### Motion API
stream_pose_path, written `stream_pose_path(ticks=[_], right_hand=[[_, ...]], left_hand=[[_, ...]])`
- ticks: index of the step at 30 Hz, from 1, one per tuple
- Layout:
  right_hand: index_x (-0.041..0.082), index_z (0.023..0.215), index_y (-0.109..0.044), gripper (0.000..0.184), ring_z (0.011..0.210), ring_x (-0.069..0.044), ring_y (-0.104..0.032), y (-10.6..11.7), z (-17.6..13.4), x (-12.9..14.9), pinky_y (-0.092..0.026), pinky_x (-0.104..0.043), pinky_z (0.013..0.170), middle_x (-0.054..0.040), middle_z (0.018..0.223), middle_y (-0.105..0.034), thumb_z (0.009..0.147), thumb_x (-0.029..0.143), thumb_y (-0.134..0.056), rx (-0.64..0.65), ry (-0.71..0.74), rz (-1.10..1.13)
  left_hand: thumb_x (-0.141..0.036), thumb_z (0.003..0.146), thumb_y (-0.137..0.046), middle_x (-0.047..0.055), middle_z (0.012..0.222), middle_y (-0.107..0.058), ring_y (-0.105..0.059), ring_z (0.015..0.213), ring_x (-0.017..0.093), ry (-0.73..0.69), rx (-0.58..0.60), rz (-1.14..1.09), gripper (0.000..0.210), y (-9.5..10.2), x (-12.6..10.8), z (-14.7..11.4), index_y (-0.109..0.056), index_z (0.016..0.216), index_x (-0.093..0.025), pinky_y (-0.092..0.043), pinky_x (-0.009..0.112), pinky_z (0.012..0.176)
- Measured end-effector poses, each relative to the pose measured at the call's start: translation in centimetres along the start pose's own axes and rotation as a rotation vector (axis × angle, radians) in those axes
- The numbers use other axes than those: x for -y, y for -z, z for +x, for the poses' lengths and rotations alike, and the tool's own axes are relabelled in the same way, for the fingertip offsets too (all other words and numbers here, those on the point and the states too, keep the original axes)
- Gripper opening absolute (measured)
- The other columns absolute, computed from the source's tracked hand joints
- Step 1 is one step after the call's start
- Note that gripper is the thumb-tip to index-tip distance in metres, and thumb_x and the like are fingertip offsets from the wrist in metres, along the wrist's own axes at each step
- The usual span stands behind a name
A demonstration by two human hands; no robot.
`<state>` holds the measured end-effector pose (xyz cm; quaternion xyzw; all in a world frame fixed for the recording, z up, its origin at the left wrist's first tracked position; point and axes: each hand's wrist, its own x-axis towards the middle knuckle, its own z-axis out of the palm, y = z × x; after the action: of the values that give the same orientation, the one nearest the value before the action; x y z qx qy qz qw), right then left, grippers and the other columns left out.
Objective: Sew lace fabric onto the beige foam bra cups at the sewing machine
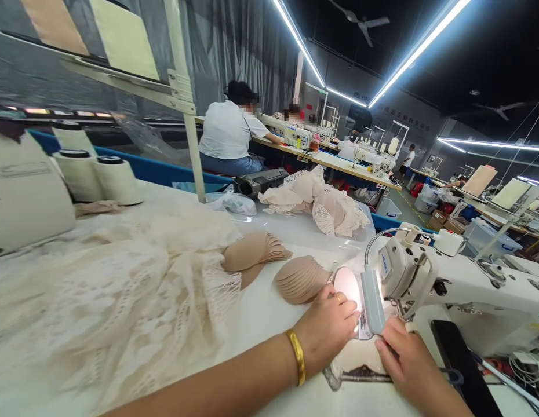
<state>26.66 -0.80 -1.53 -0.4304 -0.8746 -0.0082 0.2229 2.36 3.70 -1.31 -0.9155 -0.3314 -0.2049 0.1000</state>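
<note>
My left hand (332,327), with a gold bangle at the wrist, is closed on the edge of a brightly lit, pale bra cup (346,282) beside the sewing machine's (461,278) needle area. To the right, my right hand (404,356) has its fingers bent together by the lower end of a grey machine lamp (372,301); what they grip, if anything, is hidden. Beige bra cups (299,279) lie nested in a stack just left of my left hand. A second nested stack of cups (252,253) rests farther back, against cream lace fabric (152,295).
Lace-trimmed bra pieces (319,200) are heaped behind the cups. Thread cones (117,179) stand at left near a metal pole (189,133). A black phone-like slab (461,368) lies right of my right hand. A person in white (230,130) sits at a table beyond.
</note>
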Motion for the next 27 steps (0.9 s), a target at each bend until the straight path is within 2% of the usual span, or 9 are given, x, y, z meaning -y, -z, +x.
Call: stream_pose_path(ticks=[6,12,16,19,23,25,27], right_hand=[[0.024,0.107,-0.067,0.023,0.083,-0.024,-0.068,0.1,0.1,0.1,-0.055,-0.034,0.073,-0.0062,0.092,-0.070,0.107,0.021,-0.044,0.005,-0.051,0.035],[0.024,0.083,-0.061,0.031,0.072,-0.022,-0.066,0.3,0.0,0.2,-0.057,-0.034,0.074,-0.0054,0.084,-0.068,0.107,0.024,-0.042,0.004,-0.095,0.043],[0.023,0.087,-0.065,0.029,0.077,-0.022,-0.068,0.5,0.0,0.2,-0.057,-0.034,0.075,-0.0076,0.092,-0.072,0.107,0.024,-0.043,0.013,-0.116,0.053],[0.023,0.104,-0.070,0.026,0.082,-0.023,-0.069,0.7,-0.2,0.4,-0.057,-0.035,0.074,-0.0074,0.093,-0.073,0.107,0.021,-0.044,0.000,-0.113,0.027],[0.023,0.117,-0.069,0.025,0.092,-0.027,-0.070,1.8,-2.4,0.6,-0.059,-0.042,0.082,-0.0087,0.099,-0.075,0.105,0.019,-0.048,-0.099,-0.078,-0.093],[0.024,0.122,-0.069,0.027,0.095,-0.028,-0.071,2.6,-4.6,0.3,-0.059,-0.043,0.083,-0.0099,0.108,-0.075,0.101,0.017,-0.053,-0.091,-0.083,-0.148],[0.026,0.128,-0.068,0.033,0.099,-0.029,-0.072,3.3,-7.0,-0.3,-0.060,-0.043,0.082,-0.0106,0.115,-0.075,0.097,0.016,-0.060,-0.065,-0.094,-0.171]], left_hand=[[-0.027,0.100,-0.069,0.004,0.086,-0.072,-0.062,0.085,0.026,0.021,-0.041,0.018,0.015,-0.9,-0.4,0.0,-0.069,0.088,-0.018,-0.037,0.048,0.090],[-0.020,0.096,-0.071,0.006,0.087,-0.072,-0.064,0.085,0.027,0.034,-0.052,-0.015,0.008,-0.9,-0.6,0.1,-0.070,0.089,-0.018,-0.038,0.048,0.090],[-0.025,0.099,-0.068,0.010,0.094,-0.072,-0.066,0.093,0.029,0.072,-0.035,-0.041,0.011,-0.5,-0.7,0.2,-0.071,0.093,-0.017,-0.040,0.048,0.092],[-0.025,0.097,-0.070,0.012,0.090,-0.072,-0.067,0.090,0.030,0.090,0.015,-0.045,0.015,0.5,-1.0,0.2,-0.072,0.085,-0.017,-0.041,0.050,0.092],[-0.020,0.091,-0.069,0.006,0.076,-0.070,-0.065,0.070,0.025,0.059,0.102,-0.097,0.019,3.1,-0.9,-0.5,-0.068,0.073,-0.020,-0.046,0.045,0.079],[-0.008,0.087,-0.065,0.004,0.082,-0.072,-0.066,0.073,0.024,0.060,0.124,-0.141,0.017,4.6,-0.1,-1.0,-0.068,0.077,-0.021,-0.046,0.039,0.074],[-0.001,0.083,-0.061,0.006,0.102,-0.075,-0.070,0.091,0.026,0.096,0.128,-0.174,0.023,5.5,1.0,-1.6,-0.070,0.087,-0.022,-0.049,0.038,0.080]])
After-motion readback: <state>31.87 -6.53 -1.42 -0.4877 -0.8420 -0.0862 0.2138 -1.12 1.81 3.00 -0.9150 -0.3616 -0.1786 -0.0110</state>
